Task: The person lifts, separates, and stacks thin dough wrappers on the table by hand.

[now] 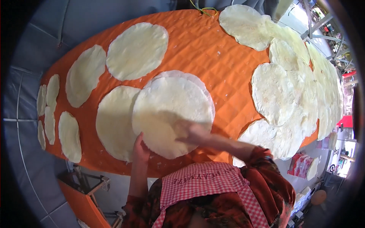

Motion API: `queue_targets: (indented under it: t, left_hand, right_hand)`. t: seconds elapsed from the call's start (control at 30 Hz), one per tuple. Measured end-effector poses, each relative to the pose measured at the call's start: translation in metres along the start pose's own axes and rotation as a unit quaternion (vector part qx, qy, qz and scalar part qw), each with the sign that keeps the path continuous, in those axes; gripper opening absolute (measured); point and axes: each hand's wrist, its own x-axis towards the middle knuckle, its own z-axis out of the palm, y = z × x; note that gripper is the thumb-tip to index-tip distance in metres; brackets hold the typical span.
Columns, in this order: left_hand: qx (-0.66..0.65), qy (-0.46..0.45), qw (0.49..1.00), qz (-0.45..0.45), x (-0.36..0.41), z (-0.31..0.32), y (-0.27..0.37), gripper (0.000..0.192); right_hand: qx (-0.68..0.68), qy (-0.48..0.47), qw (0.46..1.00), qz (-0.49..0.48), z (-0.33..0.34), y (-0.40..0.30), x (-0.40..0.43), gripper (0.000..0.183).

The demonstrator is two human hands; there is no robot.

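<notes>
A stack of thin round flatbreads (171,97) lies on an orange quilted cloth (228,77) in front of me, its lower sheets showing along the upper right rim. My left hand (141,149) is at the stack's lower left edge, with the thumb on the rim; its other fingers are mostly hidden. Over the lower right of the top sheet is my right hand (192,132), blurred, fingers apart and holding nothing visible. It casts a shadow on the bread. Another flatbread (117,125) lies partly under the stack's left side.
More flatbreads (138,51) are spread across the left of the cloth. At the right, overlapping flatbreads (273,94) cover a wide area. An orange-sided frame (82,202) stands below the table at left. Packed flatbreads (303,166) sit at lower right, beyond my right arm.
</notes>
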Motion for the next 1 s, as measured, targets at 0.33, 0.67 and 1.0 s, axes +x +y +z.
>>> queue_targets:
  t: [0.33,0.67,1.0]
  left_hand:
    - [-0.088,-0.066,0.994,-0.015,0.022,-0.034,-0.020,0.063]
    - [0.009,-0.111,0.993,-0.033,0.019,-0.025,-0.031,0.043]
    - [0.007,-0.095,0.995,-0.007,0.004,-0.034,-0.035,0.034]
  right_hand:
    - [0.007,0.008,0.997,0.076,0.064,-0.091,0.036,0.061]
    - [0.072,0.139,0.984,0.082,-0.006,-0.038,0.060,0.018]
    - [-0.336,0.138,0.931,-0.016,-0.028,-0.161,0.053,0.026]
